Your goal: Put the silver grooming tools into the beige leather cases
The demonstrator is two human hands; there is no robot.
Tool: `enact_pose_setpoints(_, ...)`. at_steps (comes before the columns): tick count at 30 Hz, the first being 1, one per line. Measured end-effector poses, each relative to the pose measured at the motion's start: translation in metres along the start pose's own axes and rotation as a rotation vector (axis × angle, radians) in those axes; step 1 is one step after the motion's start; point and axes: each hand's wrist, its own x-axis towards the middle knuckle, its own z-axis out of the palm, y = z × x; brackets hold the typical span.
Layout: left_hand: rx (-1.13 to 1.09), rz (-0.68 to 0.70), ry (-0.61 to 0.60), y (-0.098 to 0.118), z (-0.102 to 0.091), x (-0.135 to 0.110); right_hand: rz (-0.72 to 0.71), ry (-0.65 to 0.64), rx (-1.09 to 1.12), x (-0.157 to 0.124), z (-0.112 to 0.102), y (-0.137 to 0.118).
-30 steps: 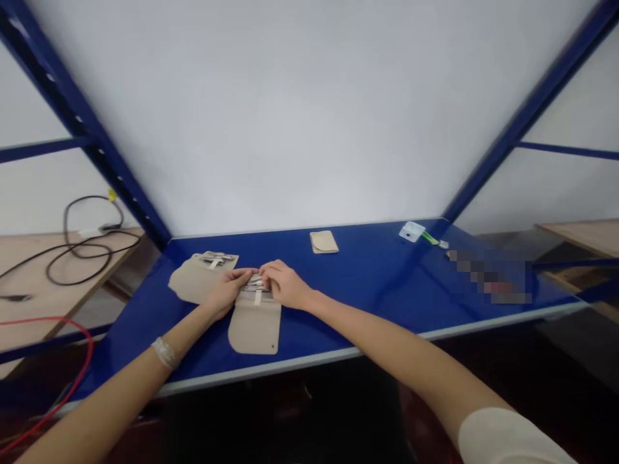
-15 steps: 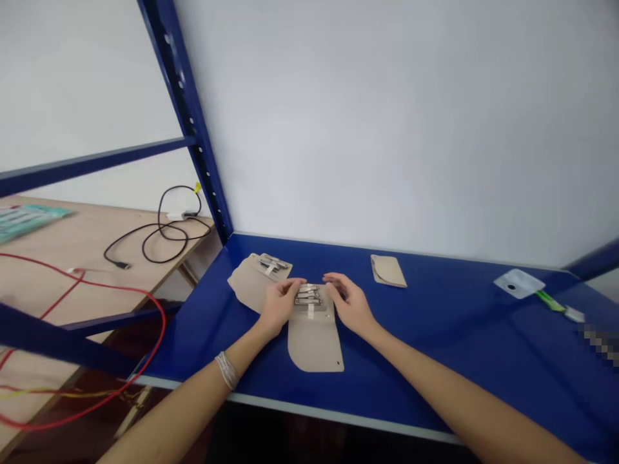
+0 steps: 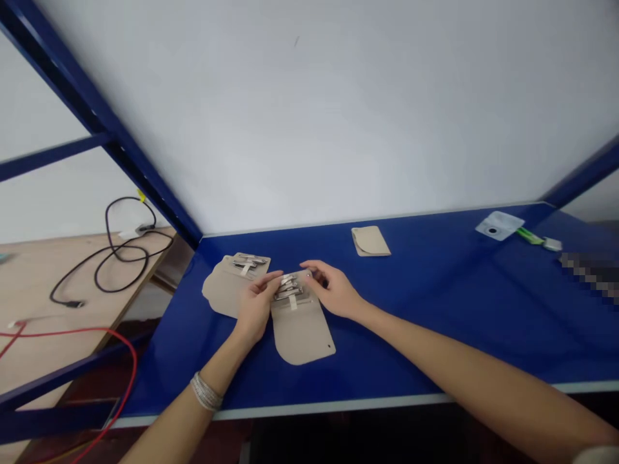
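An open beige pouch (image 3: 300,327) lies flat on the blue table (image 3: 435,309), with several small metal tools (image 3: 289,288) strapped across its top. My left hand (image 3: 255,304) grips the pouch's upper left edge, thumb toward the tools. My right hand (image 3: 329,289) curls its fingers on the pouch's upper right corner. A second open beige pouch (image 3: 227,286) with metal tools (image 3: 247,262) lies just left, partly under my left hand.
A closed beige pouch (image 3: 370,240) sits near the white back wall. A white packet (image 3: 499,226) and a green item (image 3: 532,237) lie at the far right. Black cable (image 3: 116,258) and red cable (image 3: 97,348) are on the wooden bench at left. Blue frame posts flank the table.
The head view swung, so the scene shifted left in the picture. My right fingers closed in onto the pouch's top corner; both hands stay at the same pouch.
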Motion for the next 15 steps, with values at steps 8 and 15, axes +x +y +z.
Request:
enact_pose_setpoints(8, -0.158, 0.132, 0.083, -0.001, 0.003, 0.000, 0.194, -0.259, 0.091, -0.008, -0.012, -0.013)
enact_pose_setpoints(15, 0.014, 0.117, 0.011, -0.005, -0.004, -0.002, 0.359, -0.116, 0.264, -0.005, -0.027, -0.025)
